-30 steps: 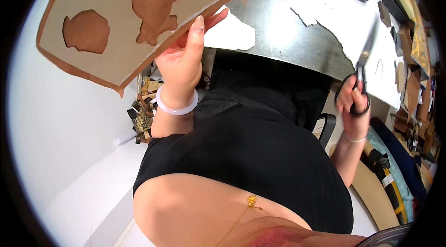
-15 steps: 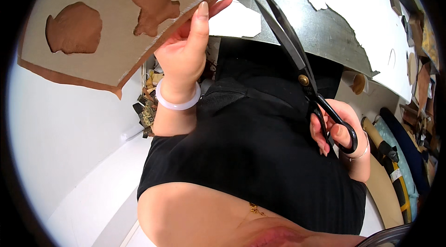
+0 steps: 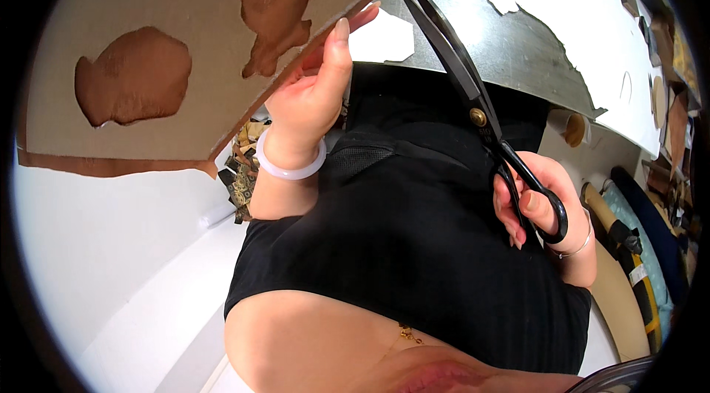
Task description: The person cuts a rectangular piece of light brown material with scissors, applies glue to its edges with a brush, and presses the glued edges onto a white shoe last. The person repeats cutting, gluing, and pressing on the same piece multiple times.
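Observation:
My left hand (image 3: 314, 90) grips the lower right edge of a large beige panel (image 3: 214, 38), thumb in front and fingers behind. Brown, leather-like material shows through the panel's irregular cut-outs and sticks out as a narrow border (image 3: 111, 167) along its edges. The loops of long black scissors (image 3: 458, 68) are in my right hand (image 3: 546, 190), low in front of my body. Their blades point up and left, slightly apart, with the tips beside the brown border at the panel's upper right corner. Whether they touch the border I cannot tell.
Ahead is a grey worktop (image 3: 510, 53) with a torn-edged white sheet (image 3: 569, 16) and a smaller white piece (image 3: 381, 36). Rolls of material (image 3: 642, 223) stand at the right. A heap of scraps (image 3: 240, 171) lies below my left forearm, beside a white wall (image 3: 96, 245).
The panel has shifted right and down and turned slightly, with my left hand moving along. The scissors have moved a little left and up, their tips now closer to the panel's corner.

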Demonstrator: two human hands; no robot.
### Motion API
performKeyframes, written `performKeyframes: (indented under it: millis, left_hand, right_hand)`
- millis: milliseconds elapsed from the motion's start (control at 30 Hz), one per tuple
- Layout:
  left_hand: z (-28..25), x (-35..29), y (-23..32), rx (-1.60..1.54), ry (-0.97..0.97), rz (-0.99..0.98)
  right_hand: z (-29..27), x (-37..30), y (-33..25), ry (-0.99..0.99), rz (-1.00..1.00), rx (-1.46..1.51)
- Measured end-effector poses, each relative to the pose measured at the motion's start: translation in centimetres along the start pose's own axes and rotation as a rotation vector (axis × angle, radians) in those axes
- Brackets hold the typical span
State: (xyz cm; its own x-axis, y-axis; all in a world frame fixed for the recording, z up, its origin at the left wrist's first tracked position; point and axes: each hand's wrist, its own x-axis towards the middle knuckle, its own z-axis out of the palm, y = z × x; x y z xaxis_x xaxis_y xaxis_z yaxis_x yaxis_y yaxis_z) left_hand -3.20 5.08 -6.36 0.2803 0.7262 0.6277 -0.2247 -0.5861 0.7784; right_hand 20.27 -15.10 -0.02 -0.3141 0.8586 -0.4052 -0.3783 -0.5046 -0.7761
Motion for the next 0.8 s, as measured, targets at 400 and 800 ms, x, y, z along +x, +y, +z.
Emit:
performKeyframes:
  millis: [400,800]
  left_hand:
    - [0.51,0.03,0.45,-0.068,0.009,0.035]
    - [0.03,-0.44,0.73,-0.023,-0.060,-0.010]
  right_hand:
    - [-0.05,-0.06,-0.16,0.011,0.032,-0.034]
    - [0.24,-0.30,-0.31,0.055,0.080,-0.040]
